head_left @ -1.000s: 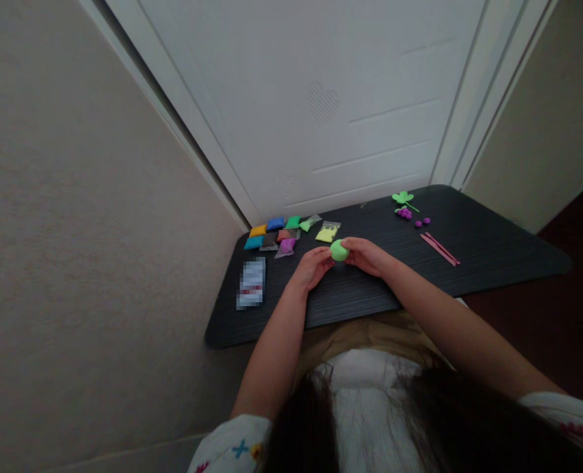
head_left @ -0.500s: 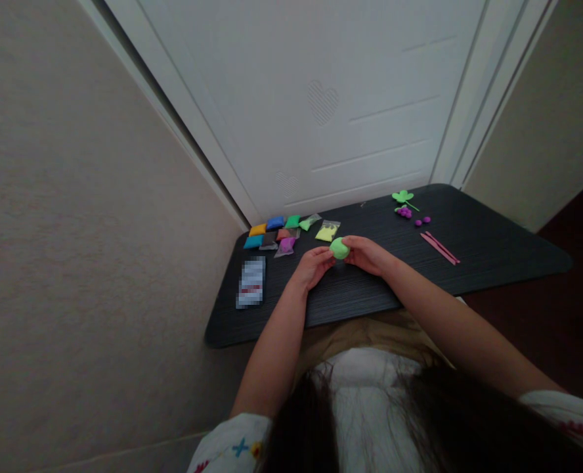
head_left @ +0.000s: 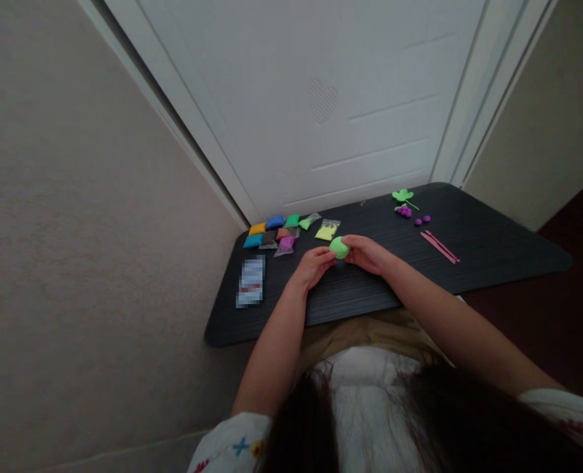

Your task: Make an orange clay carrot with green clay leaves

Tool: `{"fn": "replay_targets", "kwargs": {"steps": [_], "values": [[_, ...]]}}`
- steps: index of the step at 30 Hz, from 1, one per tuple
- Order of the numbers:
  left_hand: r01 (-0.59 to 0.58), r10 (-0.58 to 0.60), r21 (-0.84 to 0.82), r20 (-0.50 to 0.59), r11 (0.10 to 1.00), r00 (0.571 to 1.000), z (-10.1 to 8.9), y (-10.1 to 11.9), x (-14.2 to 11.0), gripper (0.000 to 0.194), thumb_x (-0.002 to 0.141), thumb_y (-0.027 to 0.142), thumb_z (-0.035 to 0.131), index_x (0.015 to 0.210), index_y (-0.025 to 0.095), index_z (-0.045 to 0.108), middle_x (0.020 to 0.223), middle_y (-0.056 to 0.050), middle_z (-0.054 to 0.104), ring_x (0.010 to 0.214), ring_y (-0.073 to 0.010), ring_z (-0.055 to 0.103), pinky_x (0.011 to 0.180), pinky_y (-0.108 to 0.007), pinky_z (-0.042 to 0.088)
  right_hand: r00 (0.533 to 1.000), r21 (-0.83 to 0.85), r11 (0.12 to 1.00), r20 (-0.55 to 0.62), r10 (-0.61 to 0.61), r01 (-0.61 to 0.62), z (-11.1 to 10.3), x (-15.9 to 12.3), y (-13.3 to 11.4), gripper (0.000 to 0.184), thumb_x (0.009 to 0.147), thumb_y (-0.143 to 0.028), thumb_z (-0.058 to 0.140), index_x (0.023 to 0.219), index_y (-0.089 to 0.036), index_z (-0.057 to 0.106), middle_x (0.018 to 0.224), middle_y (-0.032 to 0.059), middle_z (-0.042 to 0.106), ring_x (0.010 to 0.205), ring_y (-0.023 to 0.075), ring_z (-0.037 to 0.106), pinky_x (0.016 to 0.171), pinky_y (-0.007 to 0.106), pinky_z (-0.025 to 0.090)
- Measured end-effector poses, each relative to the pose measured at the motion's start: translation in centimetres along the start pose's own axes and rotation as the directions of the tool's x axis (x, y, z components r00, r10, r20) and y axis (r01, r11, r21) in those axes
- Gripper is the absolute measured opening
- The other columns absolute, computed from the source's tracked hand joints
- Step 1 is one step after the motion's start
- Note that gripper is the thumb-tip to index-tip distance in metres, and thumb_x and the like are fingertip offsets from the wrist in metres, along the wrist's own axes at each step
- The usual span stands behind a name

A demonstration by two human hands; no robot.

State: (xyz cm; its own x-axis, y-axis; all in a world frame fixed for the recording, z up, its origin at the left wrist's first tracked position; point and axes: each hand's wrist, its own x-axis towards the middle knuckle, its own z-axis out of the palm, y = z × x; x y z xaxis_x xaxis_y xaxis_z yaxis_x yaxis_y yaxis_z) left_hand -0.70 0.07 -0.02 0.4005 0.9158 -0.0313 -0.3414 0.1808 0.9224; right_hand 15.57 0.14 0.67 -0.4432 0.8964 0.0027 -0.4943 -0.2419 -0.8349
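Note:
A rounded, flattened piece of light green modelling clay [head_left: 339,247] is held up over the table between my two hands. My left hand [head_left: 314,265] pinches its left edge with thumb and fingers. On the other side, my right hand [head_left: 366,253] grips the right edge, its fingers partly behind the clay. Just beyond the hands lies a clear bag of pale yellow clay [head_left: 327,230]. A magenta clay packet [head_left: 286,245] is to the left of it.
More coloured clay packets [head_left: 275,222] lie at the back left of the dark table [head_left: 360,295]. A phone [head_left: 251,282] with a blurred screen is near the left edge. At right are a green clay leaf shape [head_left: 402,196], purple balls [head_left: 405,211] and pink modelling tools [head_left: 440,247].
The green clay has turned slightly between my fingers. Both hands keep nearly the same place, and everything on the table stays where it was.

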Motion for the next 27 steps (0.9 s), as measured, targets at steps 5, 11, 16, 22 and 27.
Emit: {"fn": "replay_targets", "kwargs": {"steps": [5, 11, 16, 22, 27], "values": [[0.002, -0.002, 0.009, -0.002, 1.0, 1.0, 0.15, 0.12, -0.1, 0.016, 0.06, 0.017, 0.068, 0.075, 0.011, 0.065, 0.076, -0.002, 0.063, 0.07, -0.0089, 0.056, 0.073, -0.025, 0.04, 1.0, 0.0, 1.0, -0.011, 0.005, -0.005, 0.06, -0.04, -0.02, 0.011, 0.07, -0.027, 0.06, 0.078, -0.019, 0.061, 0.079, -0.0002, 0.064, 0.069, 0.01, 0.056, 0.062, 0.022, 0.043], [0.0, 0.0, 0.029, 0.014, 1.0, 1.0, 0.22, 0.08, -0.11, 0.017, 0.059, 0.017, 0.069, 0.075, 0.011, 0.065, 0.074, -0.002, 0.062, 0.067, -0.0082, 0.055, 0.072, -0.025, 0.039, 1.0, -0.009, 1.0, -0.026, 0.004, -0.005, -0.06, 0.01, 0.05, 0.012, 0.071, -0.027, 0.06, 0.08, -0.019, 0.061, 0.08, -0.0009, 0.063, 0.069, 0.0094, 0.055, 0.063, 0.022, 0.042], [-0.012, 0.012, 0.048, 0.004, 0.999, 1.0, 0.23, -0.04, -0.1, 0.017, 0.058, 0.019, 0.069, 0.072, 0.011, 0.064, 0.07, -0.002, 0.062, 0.065, -0.0087, 0.055, 0.071, -0.026, 0.039, 1.0, -0.016, 1.0, -0.029, 0.004, -0.004, 0.01, 0.03, 0.02, 0.012, 0.07, -0.027, 0.06, 0.079, -0.019, 0.061, 0.08, -0.0008, 0.063, 0.07, 0.0098, 0.055, 0.064, 0.022, 0.042], [-0.013, 0.012, 0.042, 0.02, 0.999, 1.0, 0.28, 0.0, -0.11, 0.019, 0.059, 0.018, 0.069, 0.077, 0.011, 0.064, 0.073, -0.002, 0.062, 0.066, -0.0086, 0.055, 0.071, -0.026, 0.038, 1.0, 0.002, 1.0, -0.01, -0.011, 0.011, 0.12, -0.06, 0.02, 0.013, 0.071, -0.028, 0.06, 0.08, -0.019, 0.061, 0.08, -0.0001, 0.063, 0.069, 0.0097, 0.055, 0.063, 0.022, 0.043], [-0.004, 0.003, 0.075, 0.015, 0.997, 1.0, 0.14, -0.16, -0.04, 0.016, 0.058, 0.018, 0.069, 0.07, 0.011, 0.064, 0.067, -0.001, 0.06, 0.063, -0.0082, 0.053, 0.071, -0.026, 0.037, 1.0, 0.011, 1.0, -0.014, -0.013, 0.013, 0.0, 0.06, 0.13, 0.013, 0.071, -0.028, 0.06, 0.08, -0.019, 0.061, 0.081, 0.0002, 0.064, 0.069, 0.0102, 0.056, 0.063, 0.023, 0.044]]}}
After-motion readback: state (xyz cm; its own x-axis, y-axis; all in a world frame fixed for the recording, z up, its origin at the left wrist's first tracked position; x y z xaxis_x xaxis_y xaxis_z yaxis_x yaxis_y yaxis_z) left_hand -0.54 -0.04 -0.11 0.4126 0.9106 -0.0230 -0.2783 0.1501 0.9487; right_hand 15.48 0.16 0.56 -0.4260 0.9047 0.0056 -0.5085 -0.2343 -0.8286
